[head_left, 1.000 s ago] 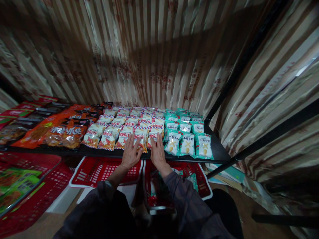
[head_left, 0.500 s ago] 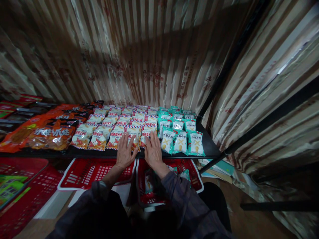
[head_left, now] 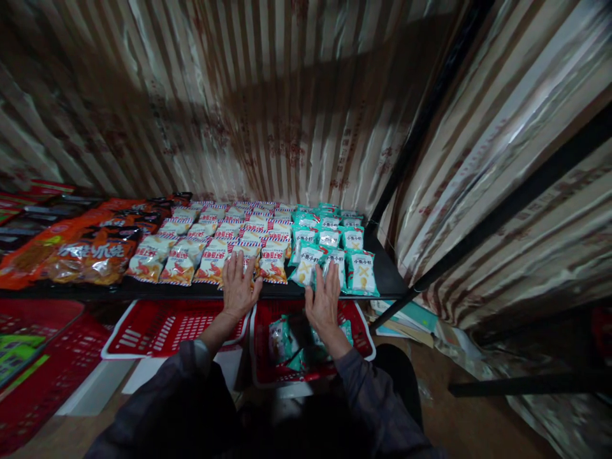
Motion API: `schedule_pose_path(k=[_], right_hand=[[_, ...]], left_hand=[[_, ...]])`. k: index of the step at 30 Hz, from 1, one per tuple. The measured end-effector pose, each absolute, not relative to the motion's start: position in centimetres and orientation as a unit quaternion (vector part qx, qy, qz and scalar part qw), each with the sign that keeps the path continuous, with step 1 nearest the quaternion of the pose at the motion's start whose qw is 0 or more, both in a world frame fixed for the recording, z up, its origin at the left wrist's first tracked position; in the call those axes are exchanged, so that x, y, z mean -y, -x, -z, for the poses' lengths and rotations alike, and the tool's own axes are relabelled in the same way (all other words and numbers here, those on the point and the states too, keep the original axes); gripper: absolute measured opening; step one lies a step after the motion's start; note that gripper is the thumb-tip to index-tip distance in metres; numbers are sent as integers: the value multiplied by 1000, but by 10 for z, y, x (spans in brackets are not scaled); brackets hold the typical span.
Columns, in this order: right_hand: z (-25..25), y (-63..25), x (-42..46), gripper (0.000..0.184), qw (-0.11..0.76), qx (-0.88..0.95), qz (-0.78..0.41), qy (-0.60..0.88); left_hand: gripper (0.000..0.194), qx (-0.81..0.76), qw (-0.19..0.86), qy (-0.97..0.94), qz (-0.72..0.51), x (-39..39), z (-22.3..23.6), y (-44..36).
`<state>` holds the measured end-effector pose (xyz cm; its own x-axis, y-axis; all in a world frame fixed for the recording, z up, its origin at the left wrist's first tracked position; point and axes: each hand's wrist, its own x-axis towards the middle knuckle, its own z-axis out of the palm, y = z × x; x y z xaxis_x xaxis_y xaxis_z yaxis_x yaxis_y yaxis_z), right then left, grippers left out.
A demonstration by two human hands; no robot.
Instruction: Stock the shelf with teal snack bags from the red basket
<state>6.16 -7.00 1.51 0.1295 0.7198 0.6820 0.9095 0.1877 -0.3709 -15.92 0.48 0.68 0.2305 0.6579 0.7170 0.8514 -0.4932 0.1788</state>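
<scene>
Rows of white snack bags [head_left: 273, 260] with red lettering and striped edges lie on a black shelf [head_left: 389, 280]. To their right are rows of teal-and-white snack bags [head_left: 362, 271]. My left hand [head_left: 239, 287] rests with spread fingers over a front-row white bag. My right hand [head_left: 325, 303] is open too, its fingertips over the front teal bags. Neither hand is wrapped around a bag. The fingers partly cover the bags beneath them.
Orange snack bags [head_left: 95, 255] fill the shelf's left part. Below the shelf stand red baskets, one empty-looking [head_left: 176, 325] and one with teal bags [head_left: 289, 344]. A black slanted post [head_left: 459, 255] crosses the right side, before a striped curtain [head_left: 287, 95].
My right hand has moved right, from the white bags to the teal ones. My left hand stays over the white bags. The view has shifted slightly to the right.
</scene>
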Motion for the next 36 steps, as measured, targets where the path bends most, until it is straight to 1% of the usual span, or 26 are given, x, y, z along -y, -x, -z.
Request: schedule_pose_path(k=[4, 9, 16, 20, 23, 28, 36], right_hand=[[-8, -78, 69, 57, 417, 639, 117, 635], [1, -88, 65, 56, 415, 631, 110, 646], [-6, -90, 51, 49, 375, 653, 114, 648], [-18, -91, 42, 48, 355, 661, 115, 651], [-24, -93, 38, 48, 342, 673, 108, 647], [-30, -95, 36, 48, 320, 696, 85, 637], [-34, -92, 34, 48, 299, 727, 59, 616]], left_hand=[[57, 489, 128, 768, 394, -3, -6, 150], [55, 450, 120, 788, 404, 7, -11, 123], [55, 384, 7, 831, 403, 13, -10, 63], [56, 408, -48, 803, 432, 8, 0, 37], [56, 440, -70, 772, 454, 3, 5, 30], [57, 453, -75, 755, 468, 3, 7, 28], [53, 457, -36, 740, 493, 13, 6, 28]])
